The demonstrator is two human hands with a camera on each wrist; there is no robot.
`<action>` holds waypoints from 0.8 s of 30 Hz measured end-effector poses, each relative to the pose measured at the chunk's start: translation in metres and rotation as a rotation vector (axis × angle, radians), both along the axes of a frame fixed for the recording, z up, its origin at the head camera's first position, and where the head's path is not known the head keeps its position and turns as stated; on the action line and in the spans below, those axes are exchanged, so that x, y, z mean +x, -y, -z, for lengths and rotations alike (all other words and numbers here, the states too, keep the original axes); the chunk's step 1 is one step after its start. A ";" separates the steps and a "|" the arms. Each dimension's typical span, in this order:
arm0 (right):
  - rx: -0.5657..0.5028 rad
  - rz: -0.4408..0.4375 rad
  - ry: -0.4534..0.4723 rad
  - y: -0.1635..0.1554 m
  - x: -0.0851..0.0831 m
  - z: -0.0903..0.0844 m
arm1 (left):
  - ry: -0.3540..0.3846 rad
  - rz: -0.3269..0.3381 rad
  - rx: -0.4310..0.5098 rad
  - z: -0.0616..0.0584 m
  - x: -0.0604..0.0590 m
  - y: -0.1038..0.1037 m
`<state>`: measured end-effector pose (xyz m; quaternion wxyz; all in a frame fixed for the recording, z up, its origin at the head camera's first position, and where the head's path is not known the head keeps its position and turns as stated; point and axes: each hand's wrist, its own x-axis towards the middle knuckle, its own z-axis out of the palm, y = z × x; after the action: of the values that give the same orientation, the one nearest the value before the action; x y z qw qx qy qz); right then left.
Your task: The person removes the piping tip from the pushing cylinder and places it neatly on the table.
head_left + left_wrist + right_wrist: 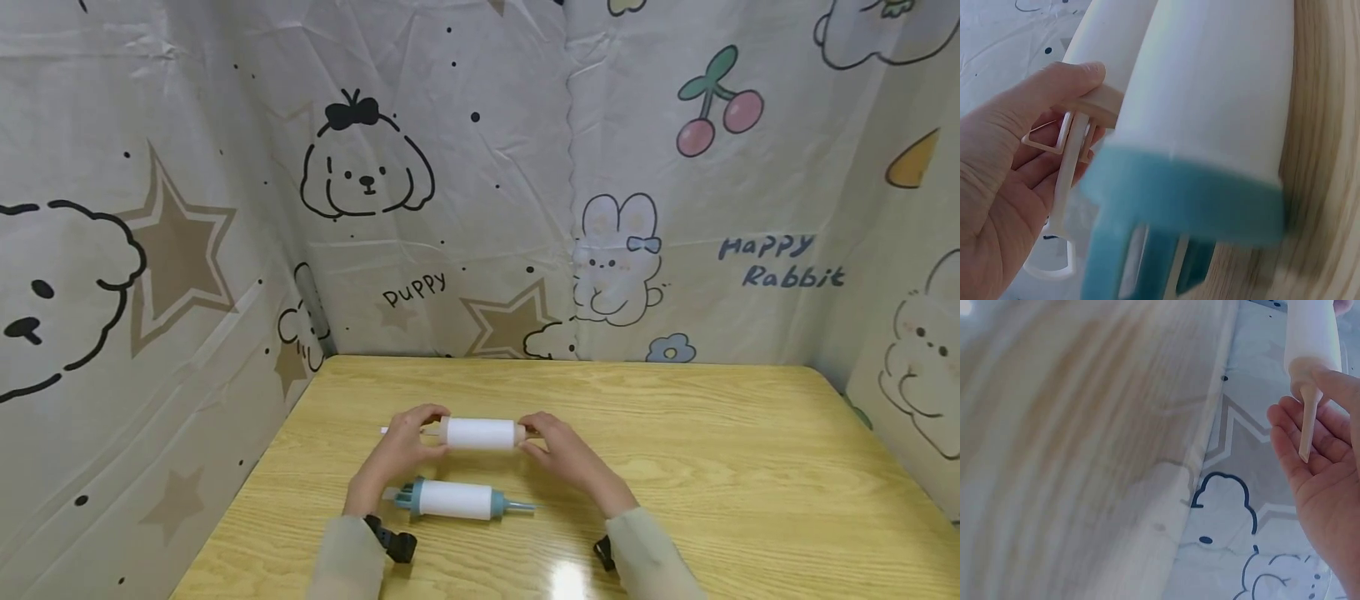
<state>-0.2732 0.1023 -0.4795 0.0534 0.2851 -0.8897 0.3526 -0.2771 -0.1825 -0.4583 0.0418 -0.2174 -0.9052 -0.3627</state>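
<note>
Both hands hold a white syringe-like tube with beige ends (pixel 480 433) lengthwise, left to right, over the table. The left hand (pixel 405 446) grips its flanged beige end; in the left wrist view the thumb rests on that collar, and a thin pale rod with a loop handle (pixel 1054 272) sticks out past the palm. At the other end, the right hand (pixel 564 458) pinches the beige collar, its thumb on top. The narrow slanted nozzle (pixel 1307 428) points over the right fingers. A similar white tube with teal ends (pixel 455 500) lies nearer the person, between the forearms.
Everything is over a light wood-grain table (pixel 750 467). Patterned cloth (pixel 480 167) with puppy and rabbit drawings hangs behind it and at both sides. Each wrist wears a black camera mount, the left one (pixel 393 542) close to the teal tube.
</note>
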 end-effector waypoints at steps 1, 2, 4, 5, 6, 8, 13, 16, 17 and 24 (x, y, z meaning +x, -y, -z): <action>-0.002 0.002 -0.009 -0.003 0.001 0.000 | 0.004 -0.002 0.007 0.000 0.001 -0.002; -0.002 0.004 -0.011 -0.005 0.001 0.001 | 0.006 -0.002 0.014 -0.001 0.001 -0.005; -0.006 0.009 -0.011 -0.010 0.002 0.001 | 0.002 -0.003 0.023 0.000 0.002 -0.009; -0.007 0.012 -0.013 -0.013 0.003 0.001 | 0.001 -0.004 0.026 0.000 0.003 -0.012; -0.010 0.013 -0.012 -0.015 0.004 0.001 | -0.002 -0.004 0.026 -0.001 0.004 -0.014; -0.016 0.016 -0.010 -0.020 0.006 0.000 | -0.015 0.002 0.022 -0.001 0.004 -0.019; -0.019 0.022 -0.051 -0.033 0.011 -0.002 | -0.067 0.031 0.015 -0.002 0.006 -0.031; -0.035 0.024 -0.077 -0.040 0.015 -0.002 | -0.096 0.048 0.015 -0.003 0.007 -0.038; -0.036 0.028 -0.087 -0.043 0.016 -0.002 | -0.106 0.053 0.012 -0.003 0.008 -0.041; -0.034 0.065 -0.164 -0.059 0.021 0.001 | -0.162 0.085 -0.006 -0.004 0.010 -0.058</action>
<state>-0.2521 0.1609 -0.4806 0.1424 0.2828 -0.8850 0.3414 -0.2674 -0.1249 -0.4543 0.0987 -0.2841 -0.8900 -0.3427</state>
